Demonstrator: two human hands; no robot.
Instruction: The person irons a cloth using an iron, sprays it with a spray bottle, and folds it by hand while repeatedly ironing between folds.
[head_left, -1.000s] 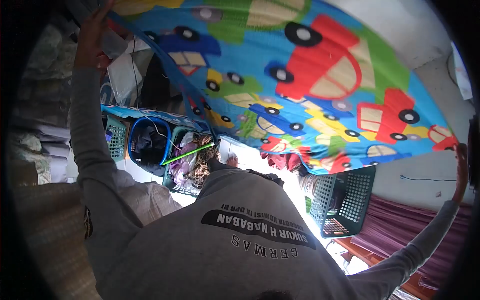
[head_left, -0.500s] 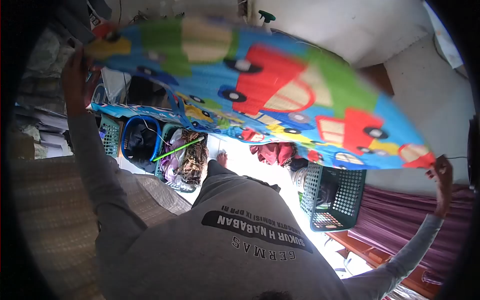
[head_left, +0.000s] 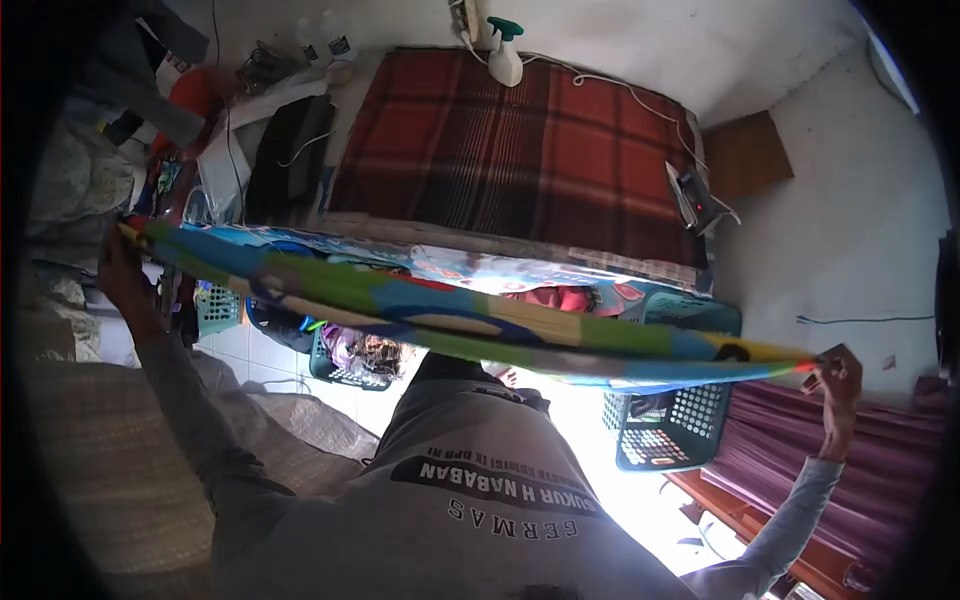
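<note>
A colourful car-print cloth [head_left: 480,320] hangs stretched between my hands, in front of my body and near the table's front edge. My left hand [head_left: 127,270] is closed on its left corner, with the arm stretched out. At the other end, my right hand [head_left: 838,378] pinches the right corner. The cloth looks narrow from above, and its lower part is hidden. Beyond it lies a red plaid blanket [head_left: 590,140] covering the table. An iron [head_left: 692,197] rests at the blanket's right side, and a spray bottle [head_left: 505,62] with a green head stands at the back.
Green plastic baskets stand below, one [head_left: 700,425] at right and one with clothes [head_left: 335,372] at left. A cord runs along the table's back edge. Dark folded fabric [head_left: 290,150] lies left of the blanket. A purple curtain [head_left: 790,430] hangs at right.
Both hands have lowered the cloth towards my body, the left moving down and the right slightly down and inward. The plaid blanket, iron and spray bottle have come into full view.
</note>
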